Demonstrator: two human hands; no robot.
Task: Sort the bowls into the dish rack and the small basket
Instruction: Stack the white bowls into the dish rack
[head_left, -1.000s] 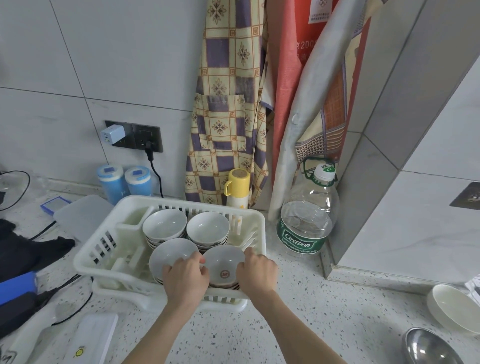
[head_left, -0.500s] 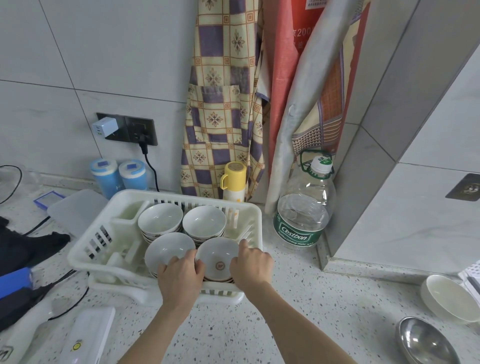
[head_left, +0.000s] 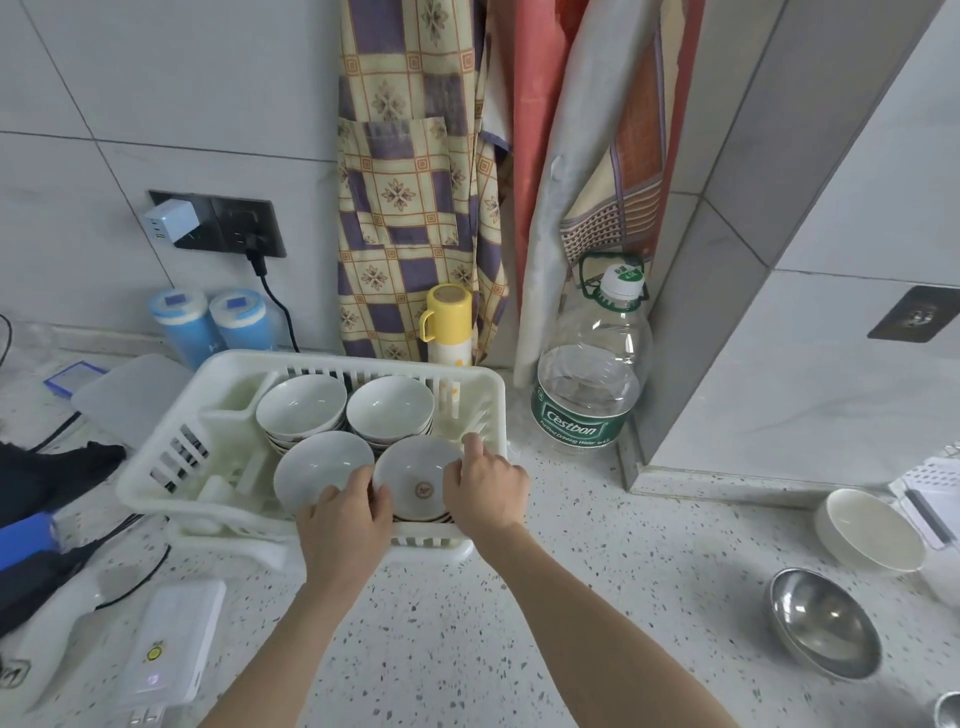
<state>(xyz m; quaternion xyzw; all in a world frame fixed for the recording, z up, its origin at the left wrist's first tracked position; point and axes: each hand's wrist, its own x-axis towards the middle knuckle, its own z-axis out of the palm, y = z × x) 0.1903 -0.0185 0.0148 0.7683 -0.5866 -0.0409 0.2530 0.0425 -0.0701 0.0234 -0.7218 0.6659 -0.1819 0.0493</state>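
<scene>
Bowl stack (head_left: 415, 480) (front right of the rack (head_left: 156, 467)) gripped by both hands (head_left: 345, 519) (head_left: 485, 491).

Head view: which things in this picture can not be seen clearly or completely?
- How many bowls are stacked under the front right bowl in the dish rack: the top bowl and both hands, left and right, cover the stack.
- Left fingertips: hidden behind the bowl rims.
- The metal bowl contents: glare.
- The white basket at the right edge: cut off by the frame.
</scene>
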